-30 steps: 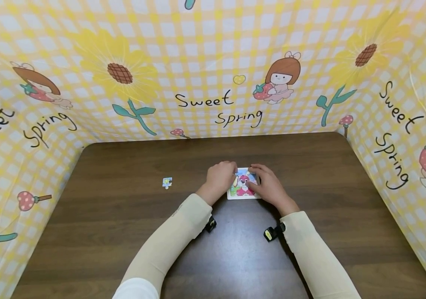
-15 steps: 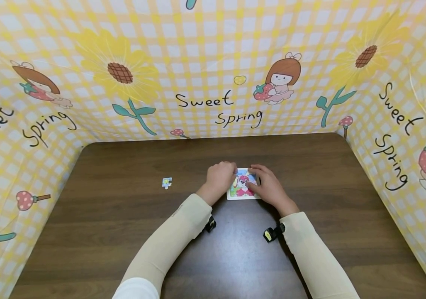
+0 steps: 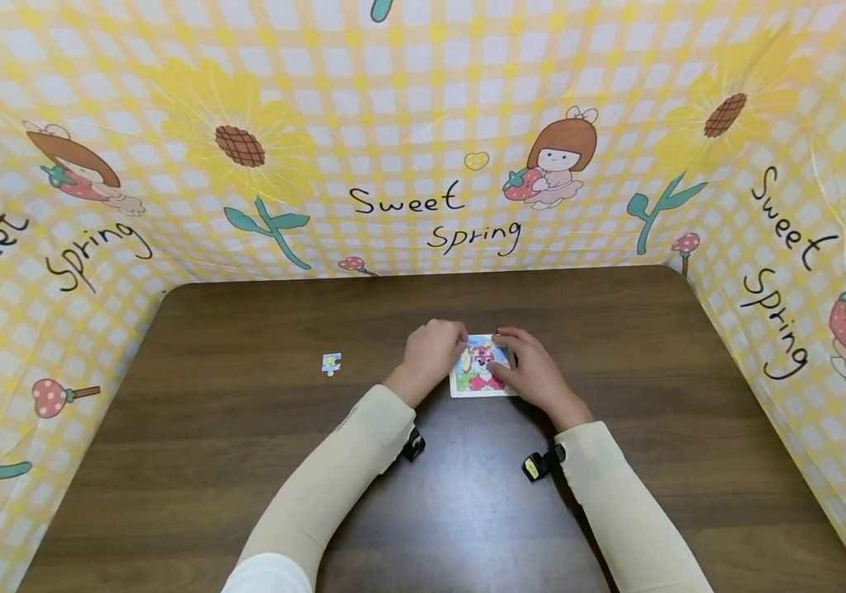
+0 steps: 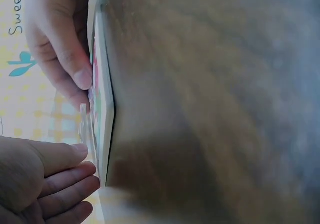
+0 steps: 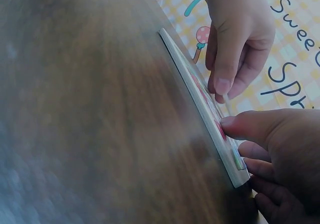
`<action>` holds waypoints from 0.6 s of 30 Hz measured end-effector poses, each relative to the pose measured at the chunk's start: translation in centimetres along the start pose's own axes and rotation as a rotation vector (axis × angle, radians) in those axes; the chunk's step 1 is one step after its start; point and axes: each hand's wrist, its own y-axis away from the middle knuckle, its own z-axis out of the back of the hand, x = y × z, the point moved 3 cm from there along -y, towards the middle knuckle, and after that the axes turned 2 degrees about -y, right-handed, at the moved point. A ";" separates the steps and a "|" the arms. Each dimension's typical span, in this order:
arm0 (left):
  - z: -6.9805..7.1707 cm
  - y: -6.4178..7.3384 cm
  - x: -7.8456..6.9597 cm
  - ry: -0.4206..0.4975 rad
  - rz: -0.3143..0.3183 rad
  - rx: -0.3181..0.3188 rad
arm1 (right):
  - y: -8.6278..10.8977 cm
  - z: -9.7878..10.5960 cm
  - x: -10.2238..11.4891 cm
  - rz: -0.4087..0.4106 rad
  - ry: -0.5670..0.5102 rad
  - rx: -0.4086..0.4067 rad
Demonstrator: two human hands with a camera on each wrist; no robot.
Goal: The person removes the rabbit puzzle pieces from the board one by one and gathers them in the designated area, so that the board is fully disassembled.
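Note:
A square jigsaw puzzle [image 3: 480,382] with a pink cartoon animal and a white border lies on the table. At its upper left corner my left hand [image 3: 432,354] pinches a thin puzzle piece [image 4: 83,124] between thumb and fingers. That piece stands tilted up from the picture in the left wrist view. My right hand [image 3: 537,366] holds the puzzle from the right side, its thumb [image 5: 237,126] pressing on the picture and its other fingers along the edge. Another loose puzzle piece [image 3: 331,363], blue and yellow, lies apart to the left.
The brown wooden table [image 3: 245,478] is enclosed at the back and sides by a yellow checked cloth [image 3: 393,107] with flowers and lettering. Black camera mounts sit on both wrists, close over the tabletop.
My left hand has shifted slightly to the left, showing a little more of the puzzle's upper left corner. The right hand and the loose piece have kept their places.

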 end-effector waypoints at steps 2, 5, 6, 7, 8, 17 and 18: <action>0.3 0.2 0.4 0.019 0.010 -0.006 | 0.0 -0.1 0.1 0.002 0.000 -0.003; 1.0 0.6 1.0 0.036 0.022 -0.024 | 0.0 -0.1 0.3 -0.002 -0.005 -0.005; 1.3 0.7 1.3 0.039 0.028 -0.031 | 0.0 -0.1 0.4 -0.003 -0.010 -0.004; 1.5 1.0 1.7 0.040 0.035 -0.038 | 0.0 -0.1 0.5 -0.005 -0.011 -0.002; 1.7 1.2 2.1 0.042 0.041 -0.043 | 0.1 -0.1 0.5 -0.004 -0.012 0.001; 3.4 4.0 6.5 0.074 0.078 -0.092 | 0.2 -0.2 0.4 0.023 -0.032 -0.005; 3.6 4.3 7.0 0.075 0.079 -0.097 | 0.2 -0.3 0.4 0.022 -0.029 -0.004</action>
